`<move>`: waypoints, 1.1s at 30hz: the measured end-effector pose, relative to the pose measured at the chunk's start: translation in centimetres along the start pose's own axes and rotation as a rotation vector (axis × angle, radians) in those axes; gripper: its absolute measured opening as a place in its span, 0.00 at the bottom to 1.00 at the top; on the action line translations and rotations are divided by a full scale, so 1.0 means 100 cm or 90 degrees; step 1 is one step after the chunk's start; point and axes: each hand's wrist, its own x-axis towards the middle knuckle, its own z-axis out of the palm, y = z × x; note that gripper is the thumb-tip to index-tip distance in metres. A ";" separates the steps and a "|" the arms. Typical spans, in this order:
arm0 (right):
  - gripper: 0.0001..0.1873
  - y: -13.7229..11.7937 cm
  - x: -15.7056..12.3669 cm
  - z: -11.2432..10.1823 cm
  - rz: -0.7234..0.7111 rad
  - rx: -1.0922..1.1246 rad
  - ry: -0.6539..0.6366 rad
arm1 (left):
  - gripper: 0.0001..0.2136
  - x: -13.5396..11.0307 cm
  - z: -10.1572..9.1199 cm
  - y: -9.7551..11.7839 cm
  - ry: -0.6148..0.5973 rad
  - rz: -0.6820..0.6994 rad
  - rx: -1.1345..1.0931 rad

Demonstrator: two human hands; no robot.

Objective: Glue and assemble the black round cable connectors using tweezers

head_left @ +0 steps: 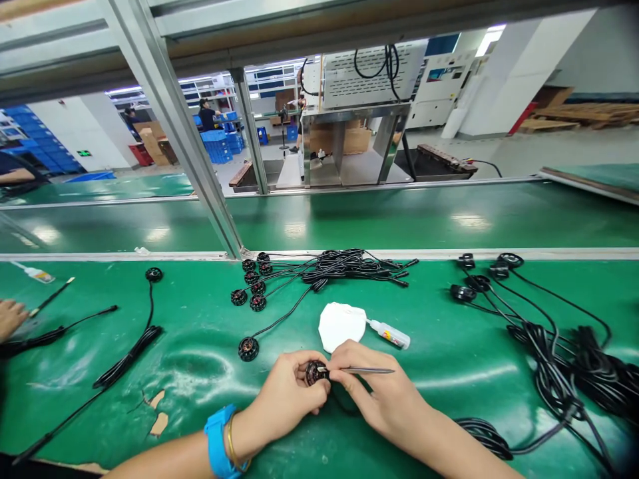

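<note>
My left hand (294,386) is closed around a round black cable head (314,374) with a dark reddish inside. Between the fingertips of my right hand (374,382) is a slim pointed metal tool (369,370), its pale end at the face of the cable head. Fingers cover much of the round part, and its cable is mostly hidden under my hands. Just beyond them lies a white pad (342,326), with a small glue bottle (392,334) whose nozzle meets the pad's edge. Another round cable head (248,348) rests to the left.
A bundle of black cables (339,266) with several round heads lies at the bench's back. More coiled cables (554,372) lie right. At left are a single cable (127,359), another glue bottle (38,273) and another person's hand (10,319). A metal post (174,126) rises behind.
</note>
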 end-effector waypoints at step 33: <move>0.10 0.002 0.010 0.003 0.106 -0.008 0.007 | 0.12 0.002 -0.001 -0.001 -0.004 -0.038 0.034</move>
